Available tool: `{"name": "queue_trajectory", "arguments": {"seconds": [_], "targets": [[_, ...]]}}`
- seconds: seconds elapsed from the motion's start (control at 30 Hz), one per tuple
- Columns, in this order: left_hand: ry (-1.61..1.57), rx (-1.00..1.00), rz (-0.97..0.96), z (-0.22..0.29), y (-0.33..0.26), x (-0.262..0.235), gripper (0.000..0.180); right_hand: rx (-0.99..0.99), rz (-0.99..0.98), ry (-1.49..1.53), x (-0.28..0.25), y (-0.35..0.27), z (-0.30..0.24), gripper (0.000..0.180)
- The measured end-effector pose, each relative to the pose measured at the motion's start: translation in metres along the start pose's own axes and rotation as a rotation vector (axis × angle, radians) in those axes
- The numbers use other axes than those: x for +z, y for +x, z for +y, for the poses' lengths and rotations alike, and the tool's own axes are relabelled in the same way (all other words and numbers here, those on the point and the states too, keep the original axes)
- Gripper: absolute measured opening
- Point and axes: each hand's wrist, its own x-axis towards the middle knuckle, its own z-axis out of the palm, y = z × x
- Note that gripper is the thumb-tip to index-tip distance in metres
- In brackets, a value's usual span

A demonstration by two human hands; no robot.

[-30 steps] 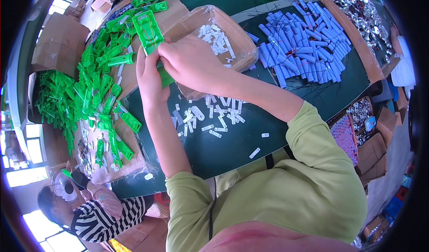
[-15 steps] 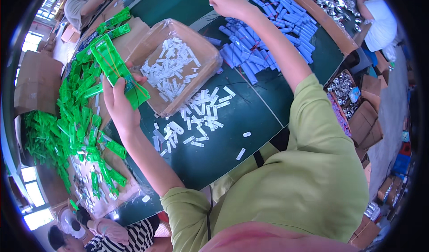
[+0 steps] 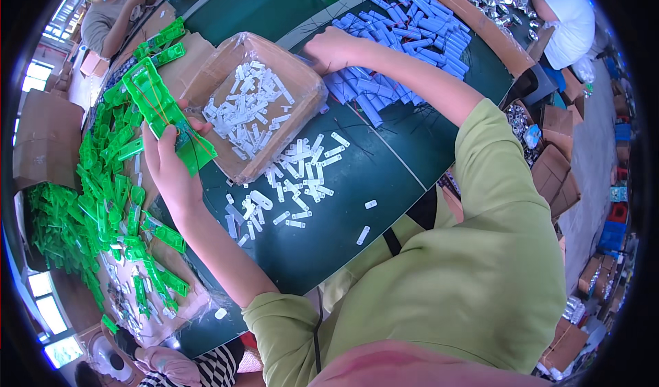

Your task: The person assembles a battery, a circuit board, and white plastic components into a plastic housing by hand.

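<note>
Dark green table bears a cardboard box of white clips; left hand clamps a green strip.

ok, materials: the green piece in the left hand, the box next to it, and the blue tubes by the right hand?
Green piece: looks like translucent moulded plastic, glossy, held in the left hand.
Box: brown corrugated cardboard, matte, seemingly lined with clear film that glints at the rim.
Blue tubes: smooth blue-sleeved cylinders, probably plastic wrap; core not visible. The right hand rests at their edge.
</note>
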Motion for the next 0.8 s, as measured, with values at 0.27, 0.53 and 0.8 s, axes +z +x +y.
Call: {"name": "queue_trajectory", "arguments": {"seconds": [0.27, 0.53, 0.8], "targets": [[-0.002, 0.039, -0.012, 0.006, -0.003, -0.002, 0.035, -0.063, 0.051, 0.385, 0.031, 0.041, 0.020, 0.045], [-0.083, 0.057, -0.050, 0.007, -0.004, 0.002, 0.034, 0.049, -0.138, 0.485, 0.043, 0.092, 0.029, 0.036], [-0.080, 0.039, -0.047, 0.008, -0.006, 0.001, 0.035, -0.058, 0.283, 0.158, 0.025, 0.080, 0.027, 0.034]]}}
